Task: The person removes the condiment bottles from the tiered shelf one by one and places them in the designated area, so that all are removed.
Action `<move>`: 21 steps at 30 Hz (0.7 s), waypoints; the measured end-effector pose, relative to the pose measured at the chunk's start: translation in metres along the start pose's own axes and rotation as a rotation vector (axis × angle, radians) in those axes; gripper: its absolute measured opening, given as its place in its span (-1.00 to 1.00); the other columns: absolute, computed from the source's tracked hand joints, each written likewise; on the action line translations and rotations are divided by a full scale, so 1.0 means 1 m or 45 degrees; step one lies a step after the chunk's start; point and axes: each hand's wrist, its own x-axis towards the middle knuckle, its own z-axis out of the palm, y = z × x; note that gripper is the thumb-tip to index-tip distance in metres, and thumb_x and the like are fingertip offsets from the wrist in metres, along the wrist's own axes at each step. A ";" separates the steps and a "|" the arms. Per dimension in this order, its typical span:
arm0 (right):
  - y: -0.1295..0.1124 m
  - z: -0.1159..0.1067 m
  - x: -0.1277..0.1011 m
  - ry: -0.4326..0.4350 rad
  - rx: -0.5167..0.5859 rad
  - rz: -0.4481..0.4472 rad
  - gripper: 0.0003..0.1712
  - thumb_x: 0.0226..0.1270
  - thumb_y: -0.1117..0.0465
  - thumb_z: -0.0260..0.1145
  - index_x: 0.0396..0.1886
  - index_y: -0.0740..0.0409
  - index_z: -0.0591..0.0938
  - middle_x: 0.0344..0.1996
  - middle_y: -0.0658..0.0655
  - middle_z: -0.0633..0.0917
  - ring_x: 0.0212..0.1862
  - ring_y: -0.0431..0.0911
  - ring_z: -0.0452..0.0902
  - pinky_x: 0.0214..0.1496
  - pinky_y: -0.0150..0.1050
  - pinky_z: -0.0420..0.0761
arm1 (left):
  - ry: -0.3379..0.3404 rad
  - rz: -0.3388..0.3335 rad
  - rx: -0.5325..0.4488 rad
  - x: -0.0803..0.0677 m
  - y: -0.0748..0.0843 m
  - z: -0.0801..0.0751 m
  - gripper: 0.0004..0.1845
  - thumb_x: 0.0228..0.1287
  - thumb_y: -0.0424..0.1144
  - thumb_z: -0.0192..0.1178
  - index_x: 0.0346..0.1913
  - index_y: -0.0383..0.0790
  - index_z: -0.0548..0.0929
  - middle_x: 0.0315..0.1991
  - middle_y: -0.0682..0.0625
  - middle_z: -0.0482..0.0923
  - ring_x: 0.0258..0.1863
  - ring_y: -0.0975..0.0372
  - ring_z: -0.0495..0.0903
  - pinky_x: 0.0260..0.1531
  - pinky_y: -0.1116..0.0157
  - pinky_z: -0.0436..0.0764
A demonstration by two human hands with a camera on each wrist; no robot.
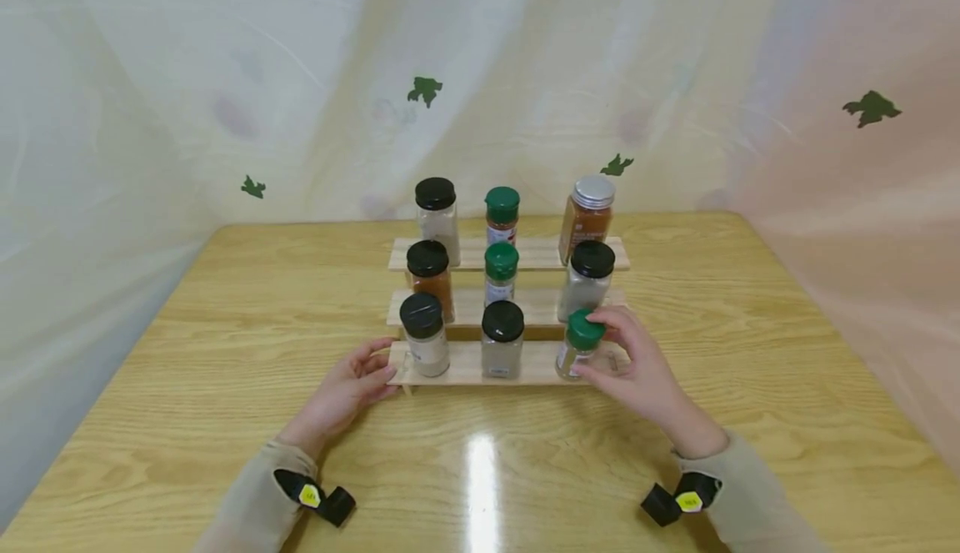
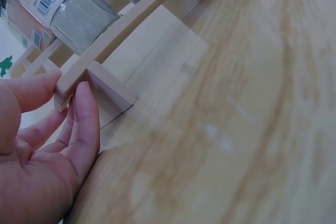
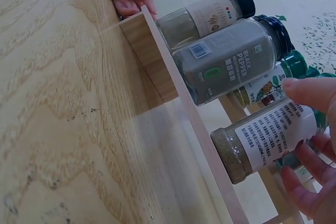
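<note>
A three-tier wooden spice rack [image 1: 465,361] stands on the table with jars on every step. My left hand [image 1: 360,382] grips the left end of its lowest shelf, thumb on the edge and fingers curled beneath, as the left wrist view shows. At the right end of that shelf, my right hand [image 1: 637,361] holds a small green-capped spice jar [image 3: 262,140] between thumb and fingers. The jar is upright, its base at the shelf. Beside it on the same step are a black pepper jar [image 3: 231,59] and a black-lidded shaker jar [image 1: 425,336].
On the middle step stand an orange-brown spice jar [image 1: 430,278], a green-capped jar [image 1: 501,273] and a black-lidded jar [image 1: 588,282]. The top step bears three more, including a silver-lidded jar [image 1: 588,215]. Behind the wooden table [image 1: 262,303] hangs a leaf-patterned curtain [image 1: 300,77].
</note>
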 end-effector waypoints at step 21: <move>0.001 0.007 -0.005 0.034 -0.079 -0.070 -0.26 -0.20 0.68 0.41 0.06 0.34 0.35 -0.09 0.23 0.56 -0.05 -0.44 0.44 -0.01 -0.57 0.52 | 0.011 -0.024 0.044 -0.002 0.003 0.001 -0.42 0.41 -0.43 -0.06 0.40 -0.44 0.01 -0.11 0.02 0.35 -0.19 0.39 0.50 -0.09 0.45 0.61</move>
